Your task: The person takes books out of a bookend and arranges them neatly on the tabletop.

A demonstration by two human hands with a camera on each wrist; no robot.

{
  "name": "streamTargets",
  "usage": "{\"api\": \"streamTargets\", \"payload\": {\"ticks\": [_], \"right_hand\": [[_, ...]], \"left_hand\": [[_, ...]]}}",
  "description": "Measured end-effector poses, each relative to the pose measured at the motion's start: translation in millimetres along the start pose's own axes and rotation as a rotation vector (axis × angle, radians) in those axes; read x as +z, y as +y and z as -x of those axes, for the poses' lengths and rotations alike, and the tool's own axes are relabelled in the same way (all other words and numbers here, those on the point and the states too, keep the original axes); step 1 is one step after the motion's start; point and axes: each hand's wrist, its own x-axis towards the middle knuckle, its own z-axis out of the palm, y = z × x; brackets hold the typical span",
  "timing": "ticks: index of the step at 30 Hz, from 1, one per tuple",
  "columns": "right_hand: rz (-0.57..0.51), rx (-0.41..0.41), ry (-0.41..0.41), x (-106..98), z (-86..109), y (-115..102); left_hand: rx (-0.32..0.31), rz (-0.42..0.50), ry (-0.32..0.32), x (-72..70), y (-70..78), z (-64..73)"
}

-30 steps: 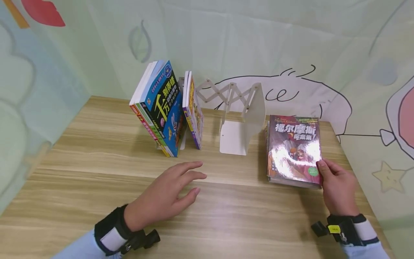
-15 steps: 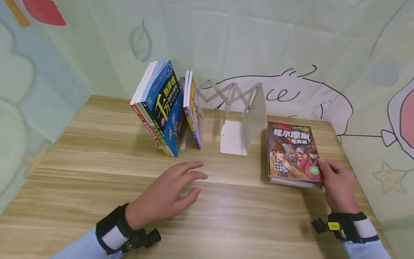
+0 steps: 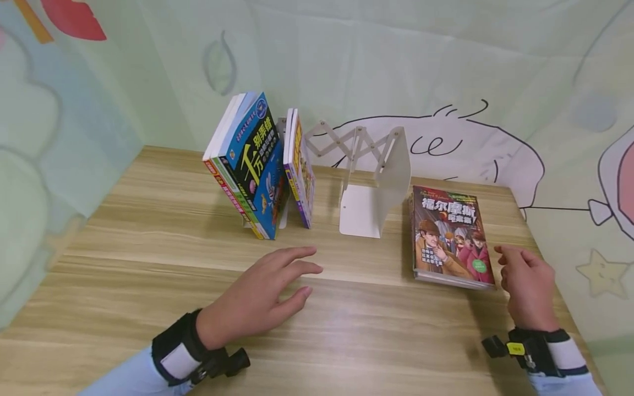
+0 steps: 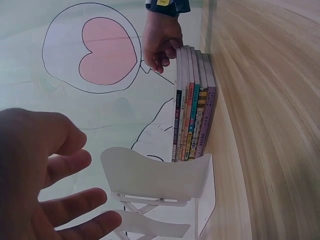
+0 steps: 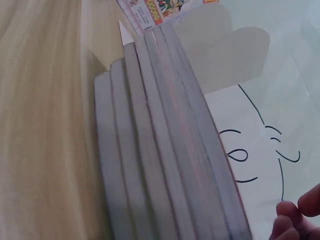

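Observation:
A stack of several books (image 4: 192, 105) lies flat at the right of the table, its edges showing in the right wrist view. On top is a paperback (image 3: 448, 236) with a detective picture on its cover. My right hand (image 3: 527, 286) hovers just off the stack's right edge, fingers loosely bent, holding nothing. My left hand (image 3: 260, 294) is over the middle of the table with fingers spread and relaxed, also holding nothing. Beyond it stands a white folding bookend (image 3: 360, 212) with a scissor-like lattice. Blue-covered books (image 3: 255, 165) lean against its left side.
Thin purple-spined books (image 3: 299, 170) stand inside the bookend near its left plate. The wooden table (image 3: 346, 335) backs onto a cartoon-printed wall hanging (image 3: 307, 60), which also runs along both sides.
My right hand has let go of the top paperback and drawn a little to the right. The paperback has settled flat on the stack. My left hand keeps its pose.

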Motion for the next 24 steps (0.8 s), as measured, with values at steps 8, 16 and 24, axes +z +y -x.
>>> {"api": "streamTargets", "payload": {"ticks": [8, 16, 24], "right_hand": [[0.373, -0.199, -0.029, 11.6, 14.3, -7.7], [0.643, -0.704, -0.284, 29.9, 42.5, -5.3], [0.623, -0.938, -0.562, 44.5, 75.1, -9.1]], "left_hand": [[-0.02, 0.008, -0.004, -1.7, -0.2, 0.9], [-0.025, 0.007, 0.015, -1.8, -1.3, 0.1], [-0.044, 0.034, 0.022, -1.5, -2.1, 0.5]]}}
